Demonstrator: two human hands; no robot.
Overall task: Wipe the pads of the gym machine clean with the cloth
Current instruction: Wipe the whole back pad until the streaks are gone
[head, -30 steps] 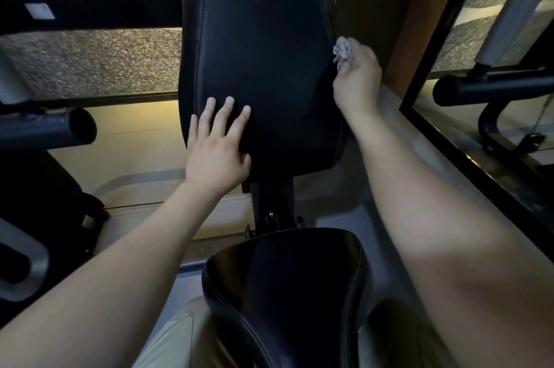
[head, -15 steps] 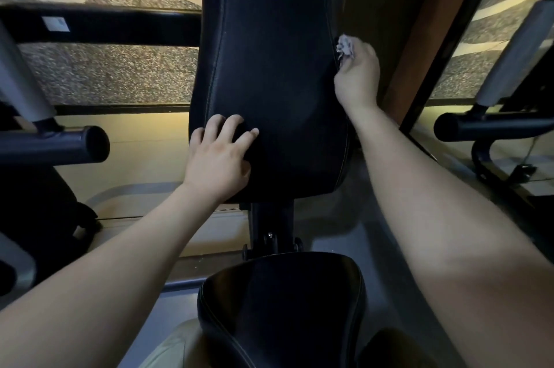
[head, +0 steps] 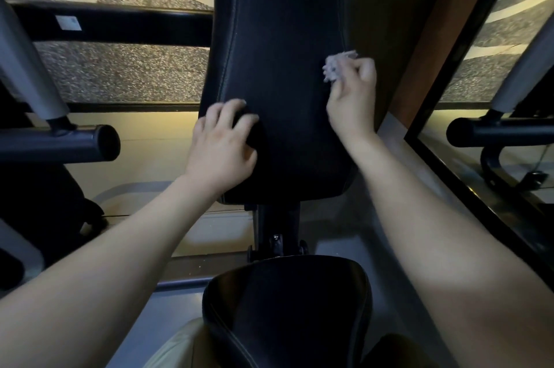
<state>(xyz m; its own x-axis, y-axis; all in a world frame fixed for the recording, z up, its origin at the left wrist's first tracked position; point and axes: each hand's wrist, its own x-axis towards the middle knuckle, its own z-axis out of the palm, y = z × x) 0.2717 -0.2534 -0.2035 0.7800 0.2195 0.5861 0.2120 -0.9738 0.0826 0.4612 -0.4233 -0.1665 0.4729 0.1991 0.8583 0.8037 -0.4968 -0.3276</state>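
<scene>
Head view, only one: person faces the upright back pad (head: 284,74), black, narrow. Right hand (head: 353,98) is curled closed round a small crumpled pale cloth (head: 337,65), which pokes out past the fingertips and presses against the pad's right edge, near the seam. Probably bunched like that so it can work along the seam line. Left hand (head: 223,146) sits on the pad's lower left, fingers bent and half spread, holding nothing; looks like it braces the pad, or the person, against the wiping push. Hand a bit blurred. Seat pad (head: 287,307) lies below, near the camera, nobody touching it; likely not wiped yet, can't tell. Handle bar (head: 60,143) sticks out on the left, clear of both arms.
</scene>
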